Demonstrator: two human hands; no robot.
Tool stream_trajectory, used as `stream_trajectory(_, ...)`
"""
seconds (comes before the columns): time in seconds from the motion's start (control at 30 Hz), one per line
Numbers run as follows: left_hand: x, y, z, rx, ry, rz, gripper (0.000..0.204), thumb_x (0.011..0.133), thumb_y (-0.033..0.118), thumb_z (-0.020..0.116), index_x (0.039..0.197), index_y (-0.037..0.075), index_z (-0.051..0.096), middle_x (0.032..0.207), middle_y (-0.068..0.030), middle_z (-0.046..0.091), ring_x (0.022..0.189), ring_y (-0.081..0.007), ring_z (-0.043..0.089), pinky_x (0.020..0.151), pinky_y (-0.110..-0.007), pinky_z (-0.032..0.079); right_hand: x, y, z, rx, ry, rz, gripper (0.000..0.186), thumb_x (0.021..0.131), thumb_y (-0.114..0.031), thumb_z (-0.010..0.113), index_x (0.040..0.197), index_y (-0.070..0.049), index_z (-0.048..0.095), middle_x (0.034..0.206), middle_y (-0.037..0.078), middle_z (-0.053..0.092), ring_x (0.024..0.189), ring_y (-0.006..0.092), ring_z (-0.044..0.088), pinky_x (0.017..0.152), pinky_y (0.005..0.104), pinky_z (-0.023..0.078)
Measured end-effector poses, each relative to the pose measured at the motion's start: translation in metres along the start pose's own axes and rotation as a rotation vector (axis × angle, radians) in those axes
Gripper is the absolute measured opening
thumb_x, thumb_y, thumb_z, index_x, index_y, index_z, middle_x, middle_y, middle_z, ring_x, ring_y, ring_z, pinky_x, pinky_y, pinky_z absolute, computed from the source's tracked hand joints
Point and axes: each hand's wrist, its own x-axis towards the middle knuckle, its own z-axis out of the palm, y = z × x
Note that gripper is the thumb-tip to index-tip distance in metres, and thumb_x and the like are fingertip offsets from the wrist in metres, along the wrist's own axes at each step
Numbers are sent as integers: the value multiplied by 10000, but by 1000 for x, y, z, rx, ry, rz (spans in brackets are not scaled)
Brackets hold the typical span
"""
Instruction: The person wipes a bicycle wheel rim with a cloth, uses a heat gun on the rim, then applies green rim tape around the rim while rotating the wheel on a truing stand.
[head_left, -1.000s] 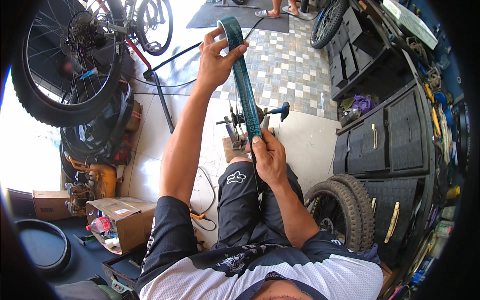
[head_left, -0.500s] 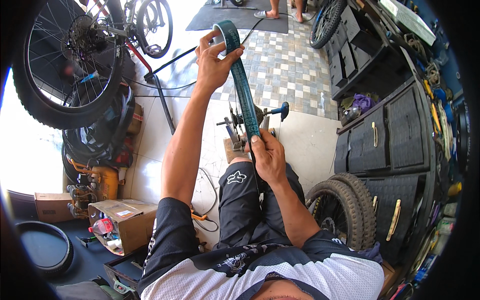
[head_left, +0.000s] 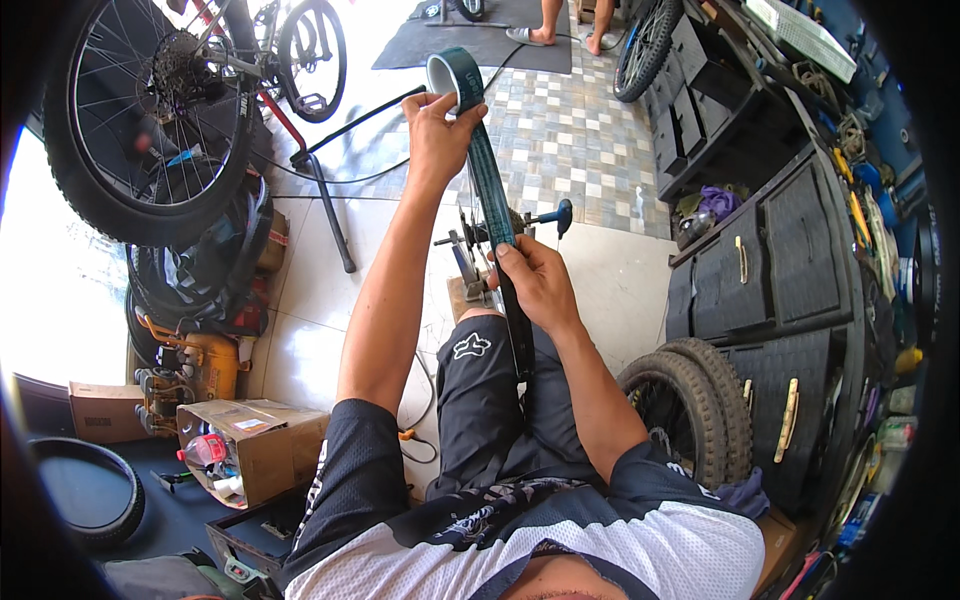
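Note:
My left hand (head_left: 438,145) is raised in front of me and grips a roll of green tape (head_left: 460,72) between thumb and fingers. From the roll a printed tape strip (head_left: 487,180) runs down toward me. My right hand (head_left: 540,285) is closed around a black wheel rim (head_left: 519,345) seen nearly edge-on, its thumb pressing at the strip's near end. Below and beyond the hands, the wheel sits in a metal stand (head_left: 466,262) on the floor. A blue-handled lever (head_left: 563,217) sticks out to the right of the hub.
At the left a bicycle (head_left: 180,75) hangs near an orange compressor (head_left: 208,365) and an open cardboard box (head_left: 270,440). Two knobby-tyred wheels (head_left: 700,410) lean at right by black drawers (head_left: 790,260). A person's legs (head_left: 551,18) show at the back by a dark mat (head_left: 430,45).
My right hand has moved up along the rim, closer to the roll, and more bare black rim shows below it. The left hand still holds the roll, slightly lower.

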Motion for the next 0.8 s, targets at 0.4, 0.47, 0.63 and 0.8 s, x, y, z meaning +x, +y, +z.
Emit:
stream_trajectory(0.4,-1,-2,-3,90,30,11,445,873,302,874,1162,-24,784,1288,-233,551,1136,-381,632,938,-438,552,2,-6,-14,-149,-139,-3,331,992,-238,673,1143,56,658,919,151,751,851,185,721,777,340,568)
stream_trajectory(0.47,-4,4,1,111,42,57,427,868,289,870,1149,-22,787,1248,-239,573,1144,-387,616,955,-450,537,1,0,-18,-204,-128,-10,352,972,-249,683,1146,56,654,913,158,744,845,206,717,784,358,568)
stream_trajectory(0.63,-6,-11,17,237,77,154,410,876,351,874,1116,26,807,1184,-205,661,1181,-356,617,1007,-444,510,-8,5,-31,-522,-91,6,390,919,-271,701,1183,8,635,912,190,716,841,264,694,789,421,557)
stream_trajectory(0.8,7,-61,-11,299,53,143,427,889,329,863,1156,3,792,1150,-202,642,1091,-353,613,1002,-443,487,-9,28,-19,-287,-204,-131,551,991,-366,709,1381,9,602,1087,198,740,968,254,726,897,396,572)
